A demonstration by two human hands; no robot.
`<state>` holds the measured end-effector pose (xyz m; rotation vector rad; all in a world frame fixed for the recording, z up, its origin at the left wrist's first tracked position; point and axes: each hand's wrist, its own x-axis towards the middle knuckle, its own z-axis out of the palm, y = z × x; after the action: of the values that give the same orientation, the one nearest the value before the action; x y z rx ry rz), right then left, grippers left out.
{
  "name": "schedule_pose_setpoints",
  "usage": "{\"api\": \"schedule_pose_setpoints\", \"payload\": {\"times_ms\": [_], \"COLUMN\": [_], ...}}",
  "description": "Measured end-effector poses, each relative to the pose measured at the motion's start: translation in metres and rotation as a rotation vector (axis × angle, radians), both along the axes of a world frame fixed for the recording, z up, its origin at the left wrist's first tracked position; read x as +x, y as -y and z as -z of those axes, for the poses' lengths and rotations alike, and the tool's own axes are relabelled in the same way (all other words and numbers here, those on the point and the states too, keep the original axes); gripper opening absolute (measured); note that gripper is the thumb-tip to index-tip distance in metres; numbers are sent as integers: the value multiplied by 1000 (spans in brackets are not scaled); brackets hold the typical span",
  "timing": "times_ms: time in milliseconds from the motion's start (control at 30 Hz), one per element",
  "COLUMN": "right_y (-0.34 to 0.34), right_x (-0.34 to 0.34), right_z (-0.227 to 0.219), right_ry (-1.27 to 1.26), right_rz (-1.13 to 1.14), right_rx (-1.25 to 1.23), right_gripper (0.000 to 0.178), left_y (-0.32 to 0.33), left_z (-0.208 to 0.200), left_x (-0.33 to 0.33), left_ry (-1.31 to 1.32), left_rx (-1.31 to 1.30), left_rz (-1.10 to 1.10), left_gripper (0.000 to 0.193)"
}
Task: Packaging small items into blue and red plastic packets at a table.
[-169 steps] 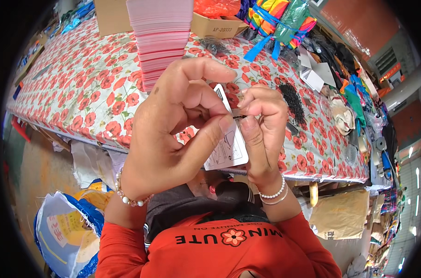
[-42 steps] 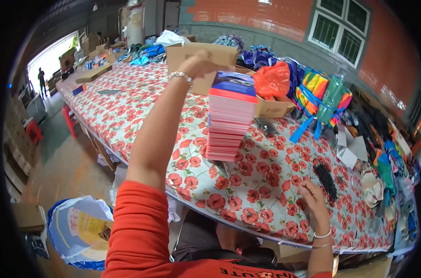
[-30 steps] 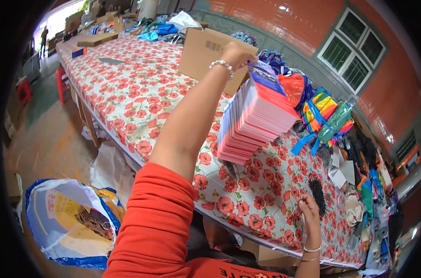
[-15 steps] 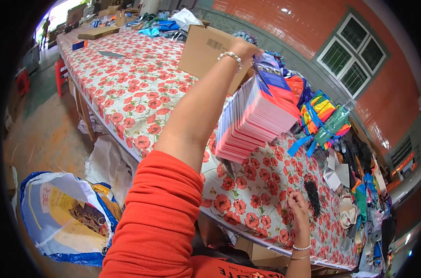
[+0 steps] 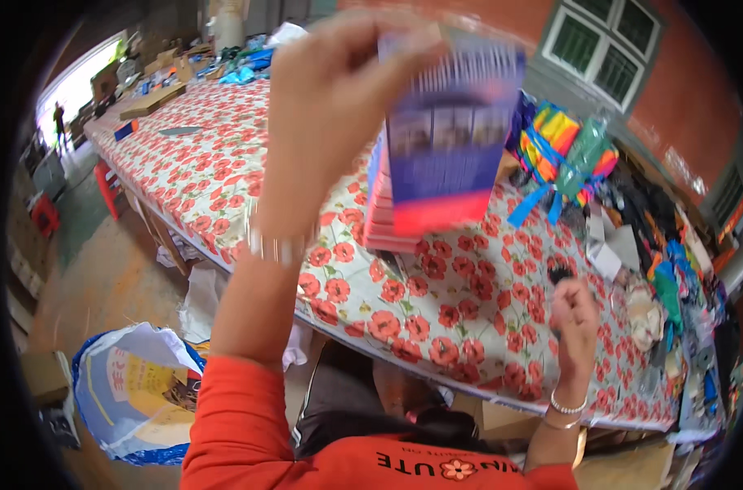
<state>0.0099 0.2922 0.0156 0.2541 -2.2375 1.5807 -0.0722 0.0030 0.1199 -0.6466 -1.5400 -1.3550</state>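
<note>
My left hand is raised high over the table, its fingers and thumb closed on the top edge of a flat purple-and-red printed sheet. The sheet hangs upright and is blurred by motion. Partly hidden behind it stands a tall stack of similar pink-edged pieces. To the right, my right hand hovers over a small black heap and hides most of it. Its fingers are curled in; whether anything lies between them cannot be seen.
A poppy-patterned cloth covers the long table. Rainbow-coloured bundles, white card pieces and mixed fabric crowd the right side. A blue-rimmed sack stands on the floor at left. A red stool is by the table's far left edge.
My left hand has lifted a printed sheet off the stack and brought it nearer to me. My right hand has moved up over the black heap. The open cardboard box is now hidden.
</note>
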Motion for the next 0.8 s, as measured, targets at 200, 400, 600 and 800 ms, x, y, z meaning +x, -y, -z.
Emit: {"api": "schedule_pose_setpoints", "payload": {"times_ms": [200,400,600,800], "right_y": [39,44,44,49], "right_x": [-14,-18,-8,-11], "right_z": [-16,10,11,11], "right_ry": [-430,-583,-642,-671], "right_rz": [-62,204,339,387], "right_rx": [449,632,689,727], "right_gripper": [7,7,11,13], "left_y": [-71,-96,-104,-104], "left_z": [113,137,135,137], "left_x": [51,60,68,71], "left_ry": [511,599,544,506], "left_rx": [16,276,318,253], "left_rz": [486,694,732,732], "left_gripper": [11,15,15,17]}}
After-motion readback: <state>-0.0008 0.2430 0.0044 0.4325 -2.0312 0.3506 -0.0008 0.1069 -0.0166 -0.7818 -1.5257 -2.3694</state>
